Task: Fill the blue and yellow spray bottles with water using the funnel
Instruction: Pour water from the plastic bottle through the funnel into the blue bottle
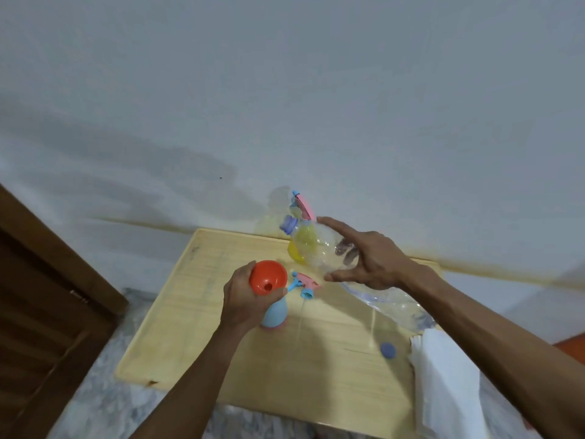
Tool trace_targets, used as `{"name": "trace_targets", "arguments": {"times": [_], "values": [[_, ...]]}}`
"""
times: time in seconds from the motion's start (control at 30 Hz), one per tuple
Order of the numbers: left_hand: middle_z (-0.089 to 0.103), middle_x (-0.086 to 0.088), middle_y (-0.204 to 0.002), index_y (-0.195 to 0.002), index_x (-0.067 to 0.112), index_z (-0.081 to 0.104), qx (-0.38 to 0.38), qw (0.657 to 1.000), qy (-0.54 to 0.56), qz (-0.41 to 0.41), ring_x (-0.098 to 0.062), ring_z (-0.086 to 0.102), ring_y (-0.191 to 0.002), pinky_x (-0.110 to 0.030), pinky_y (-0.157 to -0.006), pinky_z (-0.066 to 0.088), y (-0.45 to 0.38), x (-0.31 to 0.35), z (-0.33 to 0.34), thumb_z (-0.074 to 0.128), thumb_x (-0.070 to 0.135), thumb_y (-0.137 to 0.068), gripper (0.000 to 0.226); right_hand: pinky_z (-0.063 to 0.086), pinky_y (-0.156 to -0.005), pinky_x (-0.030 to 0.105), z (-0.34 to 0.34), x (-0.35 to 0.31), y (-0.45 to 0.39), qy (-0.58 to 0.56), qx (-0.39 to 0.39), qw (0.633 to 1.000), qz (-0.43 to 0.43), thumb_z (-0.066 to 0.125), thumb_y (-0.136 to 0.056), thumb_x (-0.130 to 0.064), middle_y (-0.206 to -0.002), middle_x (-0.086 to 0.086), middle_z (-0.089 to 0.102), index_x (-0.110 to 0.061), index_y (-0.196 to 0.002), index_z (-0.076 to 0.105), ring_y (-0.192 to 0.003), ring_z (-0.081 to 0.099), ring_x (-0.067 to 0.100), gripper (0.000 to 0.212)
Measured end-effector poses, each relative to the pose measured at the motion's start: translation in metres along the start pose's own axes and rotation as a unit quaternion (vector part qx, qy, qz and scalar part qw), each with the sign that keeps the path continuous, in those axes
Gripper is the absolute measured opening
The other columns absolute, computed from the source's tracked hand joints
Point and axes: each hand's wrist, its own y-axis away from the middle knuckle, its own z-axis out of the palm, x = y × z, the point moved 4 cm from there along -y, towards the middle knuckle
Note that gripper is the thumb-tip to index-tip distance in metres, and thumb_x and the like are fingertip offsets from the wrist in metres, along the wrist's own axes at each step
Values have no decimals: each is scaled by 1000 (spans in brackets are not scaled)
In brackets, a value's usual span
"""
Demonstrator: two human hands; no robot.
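An orange funnel (267, 278) sits in the neck of the blue spray bottle (274, 313), which stands upright on the wooden table (202, 315). My left hand (245, 299) grips the funnel's stem and the bottle's top. My right hand (368, 259) holds a large clear water bottle (319, 248) tilted in the air, its open blue-ringed mouth (288, 224) pointing up and left, above and right of the funnel. The yellow spray bottle (300, 247), with its pink and blue spray head (303, 206) on, stands behind and shows through the clear bottle.
A loose pink and blue spray head (304, 284) lies on the table right of the blue bottle. A blue cap (388, 350) lies near the right front. White paper (443, 381) hangs over the right edge. A wall runs behind; a brown door (41, 299) stands at left.
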Motion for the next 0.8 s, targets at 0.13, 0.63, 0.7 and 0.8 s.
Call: {"name": "trace_targets", "arguments": {"times": [0.13,0.63,0.7,0.8], "values": [[60,-2,-127,-135,13,54,-15,1000,-7,19,-10,48,-101,-24,-82,38,-2,2,-3,90,35,-65,81,53,-87,35,16,8,-1,75,-75,994,17,71,-72,-75,-112,-3,70,-67,-146,5,-82,59,8,100],[62,-4,-128,-138,12,53,-61,996,-40,43,-12,52,-103,-24,-83,40,-6,2,-8,90,39,-64,86,52,-83,38,41,20,-5,189,-134,973,7,70,-75,-72,-121,0,70,-64,-149,2,-111,63,28,101],[61,-4,-128,-139,12,52,-64,996,-40,40,-12,52,-103,-24,-83,40,-7,1,-7,90,39,-65,87,54,-83,39,43,20,-7,200,-138,970,3,69,-75,-73,-120,0,71,-65,-148,-1,-108,64,29,101],[62,0,-121,-135,14,55,-66,996,-39,43,-16,58,-103,-23,-80,41,-7,1,-7,89,38,-65,81,55,-81,41,46,21,-10,216,-139,966,-2,68,-75,-74,-109,2,73,-66,-146,-5,-99,65,30,102]]}}
